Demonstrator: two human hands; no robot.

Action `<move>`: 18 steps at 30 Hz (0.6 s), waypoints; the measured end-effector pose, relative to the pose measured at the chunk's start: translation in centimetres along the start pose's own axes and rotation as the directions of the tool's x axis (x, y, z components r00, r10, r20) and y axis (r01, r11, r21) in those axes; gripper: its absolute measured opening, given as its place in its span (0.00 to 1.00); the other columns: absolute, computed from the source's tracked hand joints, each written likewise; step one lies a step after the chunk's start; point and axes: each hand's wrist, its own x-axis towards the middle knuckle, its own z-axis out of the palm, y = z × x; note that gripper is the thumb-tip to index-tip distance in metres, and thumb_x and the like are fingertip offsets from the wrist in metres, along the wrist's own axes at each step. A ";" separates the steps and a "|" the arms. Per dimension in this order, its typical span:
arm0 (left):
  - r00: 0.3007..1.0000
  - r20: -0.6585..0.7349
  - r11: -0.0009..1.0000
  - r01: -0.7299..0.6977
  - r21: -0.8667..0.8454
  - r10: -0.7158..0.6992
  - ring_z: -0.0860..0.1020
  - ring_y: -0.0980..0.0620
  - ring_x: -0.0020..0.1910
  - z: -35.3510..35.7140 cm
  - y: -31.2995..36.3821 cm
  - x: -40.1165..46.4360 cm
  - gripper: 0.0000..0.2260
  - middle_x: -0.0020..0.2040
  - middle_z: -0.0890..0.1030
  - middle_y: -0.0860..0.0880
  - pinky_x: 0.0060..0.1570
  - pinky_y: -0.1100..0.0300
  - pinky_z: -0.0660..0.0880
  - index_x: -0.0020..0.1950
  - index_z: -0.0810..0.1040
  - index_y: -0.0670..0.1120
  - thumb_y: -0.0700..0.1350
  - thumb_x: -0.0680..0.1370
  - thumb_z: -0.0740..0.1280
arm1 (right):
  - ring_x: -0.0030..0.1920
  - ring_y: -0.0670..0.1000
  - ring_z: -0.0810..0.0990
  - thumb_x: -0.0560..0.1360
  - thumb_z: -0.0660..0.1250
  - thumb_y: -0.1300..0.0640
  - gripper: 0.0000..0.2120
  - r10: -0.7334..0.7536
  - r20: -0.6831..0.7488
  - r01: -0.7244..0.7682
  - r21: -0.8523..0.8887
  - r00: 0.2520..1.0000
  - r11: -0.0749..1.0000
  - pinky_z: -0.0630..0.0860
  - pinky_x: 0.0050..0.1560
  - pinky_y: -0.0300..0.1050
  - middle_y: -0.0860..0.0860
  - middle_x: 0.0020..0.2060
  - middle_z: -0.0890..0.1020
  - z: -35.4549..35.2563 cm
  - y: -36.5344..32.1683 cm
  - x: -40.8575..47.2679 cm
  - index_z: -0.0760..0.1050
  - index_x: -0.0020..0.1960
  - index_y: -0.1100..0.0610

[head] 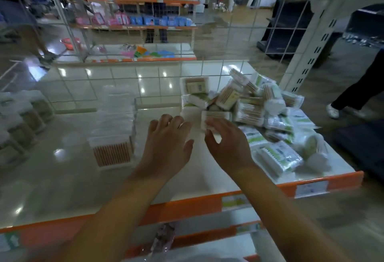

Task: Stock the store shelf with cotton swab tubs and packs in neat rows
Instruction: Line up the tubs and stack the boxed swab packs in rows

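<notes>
Centrally, over the white shelf (62, 189) with its orange front edge (187, 205), two bare hands were recorded. Left hand (168, 143): palm down above the bare shelf surface, fingers spread and lightly bent, holding nothing. Right hand (226, 143): fingers curled at the near edge of a small pack of cotton swabs (216, 116); fingertips touched it, but whether they pinched it could not be told. Right portion of the shelf: a loose heap of swab packs (259, 103), wooden-stemmed and white-wrapped with green print, lying at mixed angles, several tilted on one another; one flat green-and-white pack (278, 157) lay nearest the front edge. Left of the hands: a neat row of clear rectangular swab boxes (113, 128) running front to back, wooden stems visible at the near end. Far left: blurred clear tubs (25, 120) in a row. Behind the shelf: a white wire grid panel (145, 33). Right edge: another person's dark trouser leg and white shoe (332, 112) on the floor.
</notes>
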 end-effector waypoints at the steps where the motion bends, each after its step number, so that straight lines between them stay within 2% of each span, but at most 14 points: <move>1: 1.000 0.009 1.000 0.003 -0.009 -0.003 0.79 0.40 0.45 0.3 0.7 0.2 0.19 0.45 0.82 0.44 0.43 0.48 0.74 0.50 0.81 0.41 0.44 0.62 0.78 | 0.44 0.56 0.82 0.70 0.63 0.58 0.11 0.000 -0.014 0.000 -0.011 1.000 1.000 0.72 0.45 0.43 0.55 0.44 0.83 -0.5 0.6 -0.1 0.80 0.49 0.60; 3: 1.000 0.025 1.000 -0.002 -0.024 0.003 0.79 0.40 0.45 0.9 2.3 0.8 0.19 0.45 0.82 0.45 0.42 0.47 0.74 0.50 0.81 0.41 0.44 0.62 0.78 | 0.44 0.57 0.82 0.70 0.63 0.59 0.11 0.011 -0.021 -0.012 -0.029 1.000 1.000 0.72 0.44 0.43 0.55 0.44 0.83 -1.7 1.8 -0.3 0.80 0.49 0.60; 8: 0.997 0.066 0.998 -0.035 -0.049 0.038 0.79 0.41 0.44 2.0 5.4 2.1 0.17 0.44 0.81 0.45 0.42 0.48 0.74 0.47 0.81 0.42 0.45 0.62 0.78 | 0.54 0.57 0.78 0.75 0.62 0.59 0.12 0.130 0.052 -0.128 -0.041 0.990 0.991 0.71 0.51 0.45 0.55 0.54 0.80 -4.5 5.0 -0.5 0.77 0.57 0.59; 12: 0.995 0.074 0.995 -0.067 -0.075 0.073 0.79 0.41 0.44 3.4 7.2 2.8 0.19 0.43 0.81 0.46 0.42 0.48 0.74 0.49 0.81 0.43 0.45 0.60 0.78 | 0.59 0.54 0.75 0.76 0.62 0.58 0.14 0.244 0.074 -0.236 -0.104 0.967 0.966 0.70 0.56 0.46 0.53 0.58 0.78 -6.4 7.4 -0.7 0.75 0.61 0.56; 16: 0.989 0.092 0.986 -0.104 -0.134 0.117 0.79 0.43 0.43 4.7 9.0 2.9 0.13 0.42 0.81 0.48 0.43 0.51 0.75 0.48 0.81 0.45 0.47 0.65 0.67 | 0.56 0.57 0.75 0.74 0.63 0.62 0.14 0.319 0.080 -0.308 -0.128 0.944 0.943 0.73 0.54 0.49 0.56 0.55 0.78 -7.8 9.3 -1.3 0.76 0.59 0.57; 18: 0.983 0.128 0.973 -0.102 -0.208 0.131 0.79 0.43 0.44 5.1 9.8 2.8 0.10 0.42 0.81 0.49 0.43 0.50 0.74 0.44 0.81 0.46 0.46 0.65 0.66 | 0.58 0.57 0.75 0.74 0.64 0.64 0.15 0.352 0.090 -0.338 -0.141 0.932 0.931 0.71 0.56 0.47 0.56 0.57 0.77 -8.3 10.1 -1.7 0.76 0.60 0.59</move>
